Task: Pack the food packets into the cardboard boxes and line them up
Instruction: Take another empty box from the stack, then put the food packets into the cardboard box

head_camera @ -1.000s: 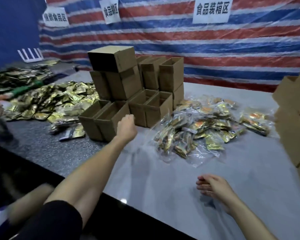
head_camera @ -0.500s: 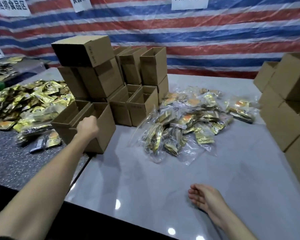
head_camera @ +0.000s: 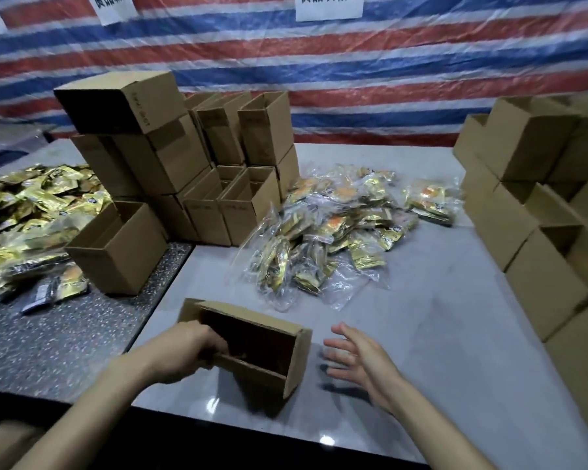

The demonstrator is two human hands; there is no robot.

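The pale grey glossy tabletop (head_camera: 421, 334) fills the frame. The brown cardboard box stack (head_camera: 170, 157) towers upper left, and a heap of gold-and-clear plastic food packets (head_camera: 336, 232) sprawls at centre. Lower centre, one open brown cardboard box (head_camera: 262, 354) is tilted, mouth toward the camera, with the left hand (head_camera: 184, 347) clamped over its near wall. The right hand (head_camera: 360, 357) hovers just beside it, fingers spread, holding nothing. Best play, probably: level the box mouth-up, brace its free end with that right hand, then go for packets.

I log one pale grey bench (head_camera: 438, 334). The box stack (head_camera: 184, 171) stands on it. Bagged food packets (head_camera: 336, 232) lie just right of the stack, gold packets (head_camera: 31, 205) left of it, further boxes (head_camera: 540, 215) far right.
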